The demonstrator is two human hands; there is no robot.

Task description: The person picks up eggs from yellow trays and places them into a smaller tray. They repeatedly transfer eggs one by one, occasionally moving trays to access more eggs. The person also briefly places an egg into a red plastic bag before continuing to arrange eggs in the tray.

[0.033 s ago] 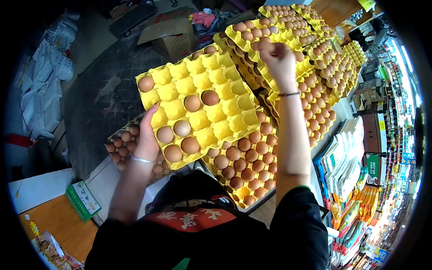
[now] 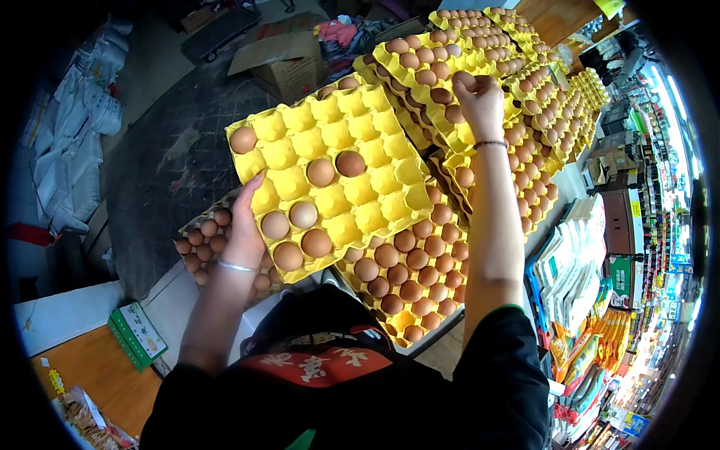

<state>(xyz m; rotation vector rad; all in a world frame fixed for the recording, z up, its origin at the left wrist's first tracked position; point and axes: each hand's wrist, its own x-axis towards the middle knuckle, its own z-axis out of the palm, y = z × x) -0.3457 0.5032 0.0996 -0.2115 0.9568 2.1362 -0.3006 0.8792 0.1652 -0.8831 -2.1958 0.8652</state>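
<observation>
My left hand (image 2: 246,229) grips the near left edge of a yellow egg tray (image 2: 360,191), its thumb along the rim. The tray is tilted and mostly bare. Several brown eggs sit in it, among them a dark brown egg (image 2: 350,163) near the middle and a pale egg (image 2: 303,214) nearer to me. My right hand (image 2: 481,103) is over a fuller yellow tray (image 2: 480,66) on a stack at the far right. Its fingers are curled together; whether an egg is in them I cannot make out. Eggs (image 2: 441,95) lie just left of it.
Below the held tray is another tray of brown eggs (image 2: 411,291), with more eggs (image 2: 199,238) at the left. Egg stacks (image 2: 555,112) run off to the right. A cardboard box (image 2: 289,64) stands behind, a green box (image 2: 139,335) at lower left, packaged goods (image 2: 566,255) at right.
My right hand has moved a little to the right over the far tray, uncovering eggs there. The left hand and its tray have hardly moved.
</observation>
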